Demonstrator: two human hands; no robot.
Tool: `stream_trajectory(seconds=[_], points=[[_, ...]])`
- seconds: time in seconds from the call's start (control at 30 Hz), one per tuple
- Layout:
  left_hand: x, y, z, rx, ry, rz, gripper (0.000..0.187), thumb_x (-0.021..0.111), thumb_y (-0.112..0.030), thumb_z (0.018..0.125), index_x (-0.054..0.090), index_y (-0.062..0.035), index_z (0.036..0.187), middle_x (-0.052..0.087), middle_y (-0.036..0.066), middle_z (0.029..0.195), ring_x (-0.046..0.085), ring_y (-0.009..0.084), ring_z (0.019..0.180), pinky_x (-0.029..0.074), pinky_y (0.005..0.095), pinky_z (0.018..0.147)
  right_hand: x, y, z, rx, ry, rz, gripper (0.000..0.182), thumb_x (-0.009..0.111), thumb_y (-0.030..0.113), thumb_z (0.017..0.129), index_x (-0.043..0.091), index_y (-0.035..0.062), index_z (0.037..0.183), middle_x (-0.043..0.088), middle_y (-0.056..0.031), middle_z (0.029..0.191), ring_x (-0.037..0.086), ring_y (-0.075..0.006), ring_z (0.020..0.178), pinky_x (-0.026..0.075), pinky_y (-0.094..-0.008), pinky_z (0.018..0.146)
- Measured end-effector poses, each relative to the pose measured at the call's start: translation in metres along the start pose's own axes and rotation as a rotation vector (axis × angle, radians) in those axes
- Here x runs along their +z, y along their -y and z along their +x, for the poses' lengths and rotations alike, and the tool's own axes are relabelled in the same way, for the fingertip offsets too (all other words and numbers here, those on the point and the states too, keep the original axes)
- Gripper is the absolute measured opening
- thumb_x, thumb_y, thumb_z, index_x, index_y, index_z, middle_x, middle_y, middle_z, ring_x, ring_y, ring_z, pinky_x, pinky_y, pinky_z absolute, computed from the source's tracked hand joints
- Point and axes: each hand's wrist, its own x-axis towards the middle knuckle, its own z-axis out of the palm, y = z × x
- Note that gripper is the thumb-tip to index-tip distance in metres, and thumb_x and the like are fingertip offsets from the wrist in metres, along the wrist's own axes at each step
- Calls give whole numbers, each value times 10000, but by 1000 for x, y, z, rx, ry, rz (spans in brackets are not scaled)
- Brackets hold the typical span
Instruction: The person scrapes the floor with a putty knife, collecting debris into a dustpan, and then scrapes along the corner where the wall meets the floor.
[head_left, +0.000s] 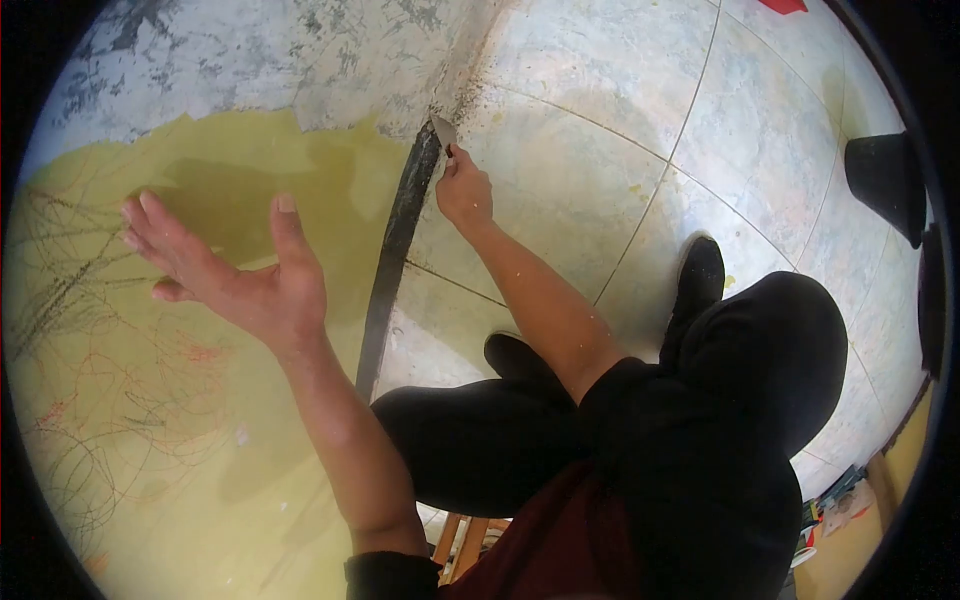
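My right hand (466,192) grips a scraper (443,131), whose flat metal blade rests at the top end of a black skirting strip (391,265). That strip runs along the foot of the yellow wall (330,240). Much of the handle is hidden inside my fist. Crumbs of debris (468,105) lie on the floor beside the blade. Raised in front of the yellow wall, my left hand (255,290) is empty, with its thumb and fingers apart. Beyond the ragged paint edge, the wall shows a bare grey, patchy surface (250,60).
Pale floor tiles (620,110) spread out to the right. A black bucket (888,188) stands near the right edge. Scribbles (130,400) mark the yellow wall. Part of a wooden stool (466,548) shows under me, and assorted items (835,503) lie at lower right.
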Motion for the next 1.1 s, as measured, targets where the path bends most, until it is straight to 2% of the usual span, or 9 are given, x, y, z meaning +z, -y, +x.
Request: stream_trajectory(seconds=[0.2,0.27,0.43,0.63,0.67,0.87,1.0,1.07,1.1], points=[[-7,1,-2,-9,20,-10,888,783,-247,751,291,-91,1474,268,125,1541,121,328,1454,1,563,1120,2,1,16,-90,15,-53,367,452,186,918,567,79,1249,635,-299,1029,612,-452,986,479,-501,878],[0,-3,2,-8,-4,-17,885,783,-244,750,295,-90,1473,271,127,1539,123,330,1454,9,564,1119,7,0,-10,14,83,-36,374,461,197,905,576,61,1234,633,-305,1030,612,-457,977,482,-499,871],[-3,-2,-5,-7,17,13,870,781,-241,751,311,-89,1467,263,128,1542,120,344,1451,19,566,1119,-9,9,36,-32,66,-28,309,464,199,898,594,40,1128,634,-291,1020,601,-459,990,468,-516,876],[-1,-5,1,-5,14,-30,870,784,-259,753,313,-95,1466,261,129,1544,116,344,1452,19,570,1118,-4,9,15,-14,129,-80,326,468,208,893,593,31,1137,635,-287,1032,598,-456,1018,472,-506,889],[2,-7,2,-10,3,-24,870,783,-260,754,313,-94,1466,262,132,1542,113,341,1452,15,574,1117,-4,10,16,47,125,-64,325,468,205,890,597,32,1133,633,-284,1045,596,-454,1027,471,-503,895],[2,-11,3,-35,16,-23,875,783,-274,756,306,-108,1470,236,134,1552,87,344,1456,-16,606,1104,-7,7,24,-58,177,-96,340,493,175,848,603,15,1127,632,-286,1058,603,-447,1019,482,-478,891],[6,-9,1,-47,4,7,889,786,-291,752,297,-124,1475,217,133,1558,65,347,1459,-46,636,1086,-16,11,14,29,201,-40,346,485,169,856,596,-23,1121,633,-280,1067,602,-425,1043,490,-463,885],[0,-7,0,-49,30,31,892,788,-298,751,297,-124,1475,211,136,1559,61,349,1459,-51,640,1084,-25,17,17,-196,265,-118,336,487,166,855,608,-21,1106,633,-281,1064,606,-421,1036,491,-464,884],[0,-7,1,-54,55,57,895,789,-305,749,297,-125,1474,206,140,1560,56,351,1459,-56,645,1081,-4,8,24,-44,271,-70,325,484,159,861,618,-29,1090,636,-276,1058,613,-412,1029,499,-458,876]])
